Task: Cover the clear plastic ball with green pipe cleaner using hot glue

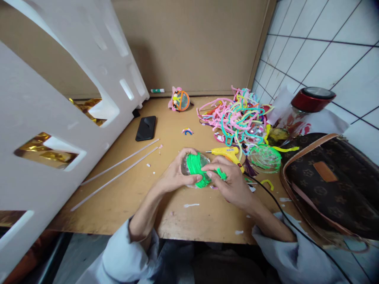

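Note:
My left hand is closed around the side of a clear round piece with bright green pipe cleaner wound across its middle. Thumb and fingers of my right hand pinch the green pipe cleaner at the right side of the piece, and a short green end sticks out past the fingers. Just beyond my right hand lies a yellow glue gun, its nozzle pointing left. A clear disc with green strands lies to the right of it.
A tangle of coloured pipe cleaners lies at the back right, near a red-lidded jar and a brown handbag. Two glue sticks, a phone and white foam are left. A decorated ball sits behind; a black cord runs right.

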A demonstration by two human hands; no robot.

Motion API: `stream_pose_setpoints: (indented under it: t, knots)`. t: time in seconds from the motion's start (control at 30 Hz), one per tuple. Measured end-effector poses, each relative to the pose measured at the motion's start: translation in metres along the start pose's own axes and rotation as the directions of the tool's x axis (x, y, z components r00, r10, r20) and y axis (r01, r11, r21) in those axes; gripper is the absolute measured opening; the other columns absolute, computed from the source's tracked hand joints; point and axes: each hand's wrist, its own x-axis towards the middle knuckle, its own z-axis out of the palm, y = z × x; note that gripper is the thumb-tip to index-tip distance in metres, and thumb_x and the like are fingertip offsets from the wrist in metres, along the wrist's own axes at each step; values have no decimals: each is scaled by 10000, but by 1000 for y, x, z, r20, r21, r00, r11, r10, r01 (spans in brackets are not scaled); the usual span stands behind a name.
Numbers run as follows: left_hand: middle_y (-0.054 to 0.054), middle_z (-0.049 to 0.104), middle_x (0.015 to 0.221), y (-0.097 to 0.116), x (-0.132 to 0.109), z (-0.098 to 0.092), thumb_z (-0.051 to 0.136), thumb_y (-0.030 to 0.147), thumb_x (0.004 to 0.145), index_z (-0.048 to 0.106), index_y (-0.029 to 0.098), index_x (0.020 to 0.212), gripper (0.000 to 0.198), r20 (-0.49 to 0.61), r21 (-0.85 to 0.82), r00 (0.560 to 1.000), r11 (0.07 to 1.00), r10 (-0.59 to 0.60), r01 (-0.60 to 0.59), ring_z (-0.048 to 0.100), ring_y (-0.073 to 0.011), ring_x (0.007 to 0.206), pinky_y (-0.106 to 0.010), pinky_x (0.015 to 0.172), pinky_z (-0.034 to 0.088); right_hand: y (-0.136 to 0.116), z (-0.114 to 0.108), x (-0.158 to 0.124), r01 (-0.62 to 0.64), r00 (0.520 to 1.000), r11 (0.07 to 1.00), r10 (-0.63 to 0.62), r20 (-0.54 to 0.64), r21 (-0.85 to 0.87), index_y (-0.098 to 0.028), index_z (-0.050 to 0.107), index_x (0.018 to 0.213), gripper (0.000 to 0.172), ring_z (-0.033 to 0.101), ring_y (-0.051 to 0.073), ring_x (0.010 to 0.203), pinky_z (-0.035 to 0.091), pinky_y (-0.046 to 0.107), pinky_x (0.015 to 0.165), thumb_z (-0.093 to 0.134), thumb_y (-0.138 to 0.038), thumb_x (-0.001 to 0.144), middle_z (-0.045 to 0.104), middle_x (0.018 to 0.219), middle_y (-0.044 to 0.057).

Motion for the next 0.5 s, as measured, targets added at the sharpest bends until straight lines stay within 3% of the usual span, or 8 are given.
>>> stream_pose_setpoints:
  t: [0.5]
  knots:
    - [-34,539,1095,-1,2,2,827,336,645,420,232,1094,614,-23,-20,999,999,35,-35,539,-183,980,-293,820,461,2,0,1,85,996,996,-85,3,-34,-199,711,950,181,592,151,788,492,284,658,534,-175,927,588,863,31]
